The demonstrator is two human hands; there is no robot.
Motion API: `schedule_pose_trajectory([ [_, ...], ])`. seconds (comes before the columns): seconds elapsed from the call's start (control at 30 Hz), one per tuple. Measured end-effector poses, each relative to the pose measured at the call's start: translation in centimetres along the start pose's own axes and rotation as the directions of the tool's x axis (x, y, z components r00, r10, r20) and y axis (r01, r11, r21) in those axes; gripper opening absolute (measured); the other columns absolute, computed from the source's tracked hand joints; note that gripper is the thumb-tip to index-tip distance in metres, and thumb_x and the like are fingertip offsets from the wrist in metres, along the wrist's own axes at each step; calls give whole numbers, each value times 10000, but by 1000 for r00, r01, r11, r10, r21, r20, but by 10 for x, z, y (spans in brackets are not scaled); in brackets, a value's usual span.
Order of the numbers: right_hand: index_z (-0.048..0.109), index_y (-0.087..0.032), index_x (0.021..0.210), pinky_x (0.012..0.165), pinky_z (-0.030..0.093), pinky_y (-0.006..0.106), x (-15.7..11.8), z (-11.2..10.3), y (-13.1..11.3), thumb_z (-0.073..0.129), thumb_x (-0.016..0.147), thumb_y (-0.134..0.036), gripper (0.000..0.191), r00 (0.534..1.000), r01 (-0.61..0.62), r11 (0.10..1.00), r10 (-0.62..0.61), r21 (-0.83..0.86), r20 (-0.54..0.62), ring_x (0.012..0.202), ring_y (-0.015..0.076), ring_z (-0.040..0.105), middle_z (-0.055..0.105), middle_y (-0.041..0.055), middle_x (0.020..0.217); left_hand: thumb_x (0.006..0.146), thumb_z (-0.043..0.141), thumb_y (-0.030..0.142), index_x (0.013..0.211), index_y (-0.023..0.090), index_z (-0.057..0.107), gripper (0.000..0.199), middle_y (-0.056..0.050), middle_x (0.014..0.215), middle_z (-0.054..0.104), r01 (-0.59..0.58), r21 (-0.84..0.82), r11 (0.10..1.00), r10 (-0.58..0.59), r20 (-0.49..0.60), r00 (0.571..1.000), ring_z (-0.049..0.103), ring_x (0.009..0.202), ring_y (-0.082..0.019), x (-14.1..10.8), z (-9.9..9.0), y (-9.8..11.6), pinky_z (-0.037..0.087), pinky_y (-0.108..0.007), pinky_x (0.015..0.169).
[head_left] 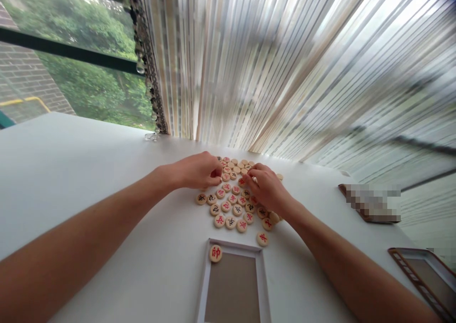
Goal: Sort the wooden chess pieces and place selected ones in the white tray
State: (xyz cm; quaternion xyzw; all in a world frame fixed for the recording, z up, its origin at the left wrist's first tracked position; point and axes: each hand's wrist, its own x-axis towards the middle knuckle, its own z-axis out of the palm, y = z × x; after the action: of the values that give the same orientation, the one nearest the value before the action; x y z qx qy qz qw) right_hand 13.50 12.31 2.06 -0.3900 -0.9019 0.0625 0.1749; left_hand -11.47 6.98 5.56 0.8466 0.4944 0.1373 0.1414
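Note:
Many round wooden xiangqi pieces (235,190) lie in a loose spread on the white table, some with red characters up, some black, some blank. At the left edge of the spread is my left hand (204,170), its fingers curled inward and closed; whatever they may hold is hidden. My right hand (266,184) reaches over the right side of the pieces with bent, closed fingers, covering several of them. What its fingertips grip cannot be made out. One red-marked xiangqi piece (215,253) rests at the top left corner of a shallow white box (264,285) near me.
The white table (124,256) meets a string curtain (231,76) along its far side. At right are a brown-edged object (370,218), partly blurred out, and a brown-framed tray (409,270). Clear beads (152,136) lie by the window.

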Motion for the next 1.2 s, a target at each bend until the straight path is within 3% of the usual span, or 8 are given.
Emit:
schedule_pose_trajectory([
  [0.17,705,-181,780,889,480,355,0,1,0,532,1061,-260,340,1000,12,1000,-12,0,-6,913,231,621,664,107,971,864,623,239,814,174,775,173,-29,731,743,4,-14,1000,-4,-7,1000,628,621,-145,0,3,-1,398,-258,589],
  [0.6,746,-169,824,909,495,382,-1,4,5,586,1036,-262,281,999,36,999,-36,7,-21,955,257,642,683,126,1004,887,658,169,833,156,775,129,-55,820,743,-72,12,997,72,-70,995,663,732,-169,5,14,0,452,-269,691],
  [0.83,751,-171,829,897,501,384,-1,3,6,605,1025,-266,262,999,38,999,-38,14,-37,954,262,645,685,122,994,862,693,130,1008,167,803,186,-63,922,777,-64,-28,998,62,-78,995,709,811,-182,5,15,-4,503,-259,742],
  [1.07,756,-173,854,877,501,379,-1,4,7,637,1008,-270,218,997,36,999,-35,21,-68,946,262,652,691,116,988,815,689,76,854,163,785,135,-48,850,765,-68,-46,997,64,-73,995,692,771,-171,4,13,-4,492,-246,711],
  [1.2,768,-173,869,861,499,381,0,-8,9,639,1003,-286,218,995,30,999,-27,26,-99,932,262,661,706,114,983,819,675,57,867,165,805,175,-54,876,774,-68,-52,996,64,-72,995,702,788,-173,4,13,-2,502,-251,726],
])
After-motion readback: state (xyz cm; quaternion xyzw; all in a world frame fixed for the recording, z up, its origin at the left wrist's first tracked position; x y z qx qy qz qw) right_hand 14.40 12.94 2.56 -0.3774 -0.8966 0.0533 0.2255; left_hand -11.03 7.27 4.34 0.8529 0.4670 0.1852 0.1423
